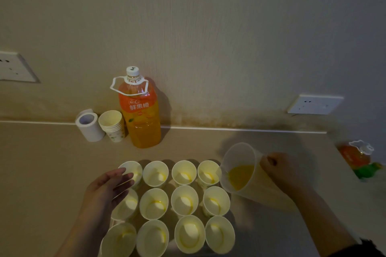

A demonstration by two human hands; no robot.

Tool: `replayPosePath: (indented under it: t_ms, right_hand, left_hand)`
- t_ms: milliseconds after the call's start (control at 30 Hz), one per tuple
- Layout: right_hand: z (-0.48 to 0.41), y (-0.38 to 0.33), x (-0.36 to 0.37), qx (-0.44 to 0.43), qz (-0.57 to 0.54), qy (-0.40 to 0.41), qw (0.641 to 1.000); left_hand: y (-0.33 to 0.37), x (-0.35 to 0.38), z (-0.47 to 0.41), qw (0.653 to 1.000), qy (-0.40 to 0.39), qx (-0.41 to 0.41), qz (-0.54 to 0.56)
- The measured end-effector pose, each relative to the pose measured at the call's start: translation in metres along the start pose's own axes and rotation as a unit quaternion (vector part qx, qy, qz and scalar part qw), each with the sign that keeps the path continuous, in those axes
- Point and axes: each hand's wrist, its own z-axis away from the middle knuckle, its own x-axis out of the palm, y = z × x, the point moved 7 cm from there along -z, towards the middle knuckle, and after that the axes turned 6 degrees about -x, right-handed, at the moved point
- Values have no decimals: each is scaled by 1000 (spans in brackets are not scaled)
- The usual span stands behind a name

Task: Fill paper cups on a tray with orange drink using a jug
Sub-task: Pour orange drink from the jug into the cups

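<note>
Several white paper cups (184, 202) stand in rows on a tray (232, 216) that they almost hide; each holds a little orange drink at the bottom. My right hand (278, 168) grips the handle of a clear plastic jug (240, 168), tilted left with its lip over the far-right cup (208, 174). A small pool of orange drink lies in the jug. My left hand (106, 188) hovers flat and open over the left cups, holding nothing.
A large orange drink bottle (141, 115) with a white cap stands at the wall. Beside it are a stack of spare paper cups (112, 125) and a white tape roll (88, 124). Another orange bottle (356, 155) lies at the right counter edge.
</note>
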Motion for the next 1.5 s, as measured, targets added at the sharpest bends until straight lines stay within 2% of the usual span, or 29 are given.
replayPosePath:
  t_ms: [500,900,1500]
  right_hand:
    - [-4,-10,5,10,-3,-15,1000]
    - [-2,-23,-2,24,66,-49,996]
    - [1,-30,-8,31,83,-65,994]
  left_hand:
    - [-2,7,-1,1000,-6,-5,-18]
    - [-4,7,-2,999,-25,-4,-21]
    - [-4,14,-1,999,-29,-10,-37]
